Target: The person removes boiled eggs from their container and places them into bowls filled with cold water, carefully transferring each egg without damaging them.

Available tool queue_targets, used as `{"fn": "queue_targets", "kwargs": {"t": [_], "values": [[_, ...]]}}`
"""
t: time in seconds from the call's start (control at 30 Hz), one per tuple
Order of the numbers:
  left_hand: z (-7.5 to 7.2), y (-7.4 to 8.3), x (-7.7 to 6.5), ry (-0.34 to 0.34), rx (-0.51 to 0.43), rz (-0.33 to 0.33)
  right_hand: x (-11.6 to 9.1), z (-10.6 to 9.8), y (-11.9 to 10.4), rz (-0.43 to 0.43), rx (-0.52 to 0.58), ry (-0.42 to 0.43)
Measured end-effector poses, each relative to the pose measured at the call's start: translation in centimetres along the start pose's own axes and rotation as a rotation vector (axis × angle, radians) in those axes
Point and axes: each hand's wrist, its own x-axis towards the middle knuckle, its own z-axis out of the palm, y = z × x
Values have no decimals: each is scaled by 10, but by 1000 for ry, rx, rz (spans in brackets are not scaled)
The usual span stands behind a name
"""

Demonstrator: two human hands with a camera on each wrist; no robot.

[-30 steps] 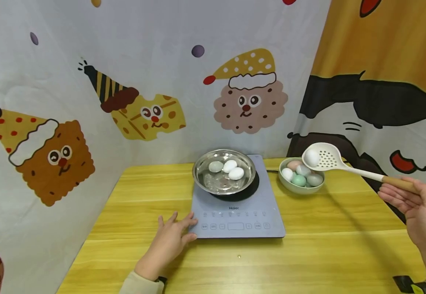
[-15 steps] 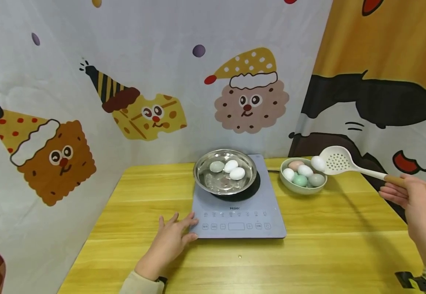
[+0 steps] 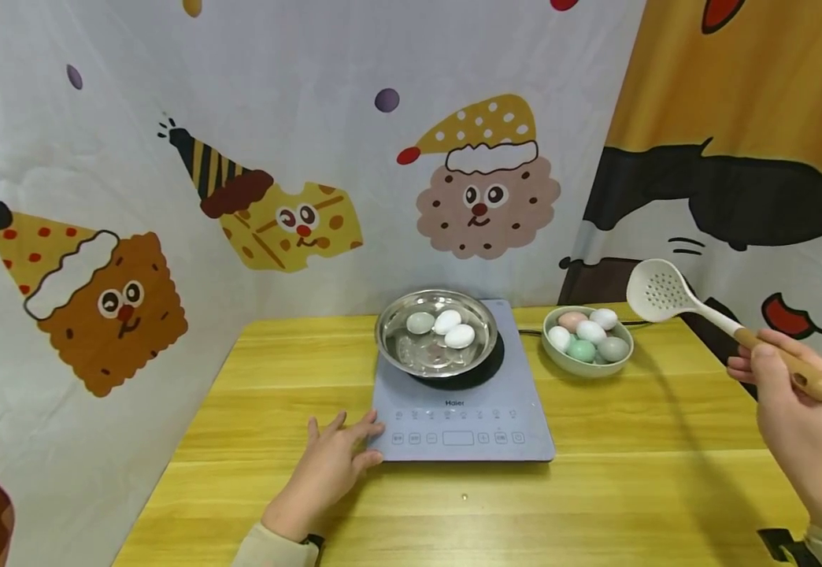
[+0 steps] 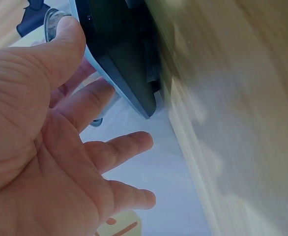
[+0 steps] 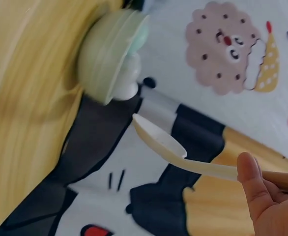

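A: The white egg you were carrying in the skimmer is now resting in the bowl, near its far-right rim, and your skimmer is hanging bare to the right.

B: So you are probably finishing with that egg. Three eggs are lying in the steel pan, and the bowl is standing on the tabletop.

A: And your hands?

B: Your right hand is curling snugly round the wooden handle. Your left hand is spreading its fingers, relaxed, touching the left edge of the cooktop without visibly gripping anything.

A: Is any writing coming through for you?

B: "Haier" is showing below the pan. Plus, minus and power symbols are marking some keys; the other lettering is sitting too small for reading.
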Motion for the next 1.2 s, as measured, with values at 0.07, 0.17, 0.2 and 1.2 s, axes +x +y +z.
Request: {"fn": "queue_targets", "kwargs": {"t": [0.07, 0.17, 0.2, 1.2], "values": [[0, 1, 0, -4, 0, -3, -6, 2, -11, -55, 59, 3], [0, 2, 0, -2, -1, -5, -16, 9, -32, -140, 197, -49], [0, 2, 0, -1, -2, -5, -19, 13, -38, -186, 297, -86], [-2, 3, -3, 1, -34, 1, -29, 111, -82, -871, 370, -624]]}}
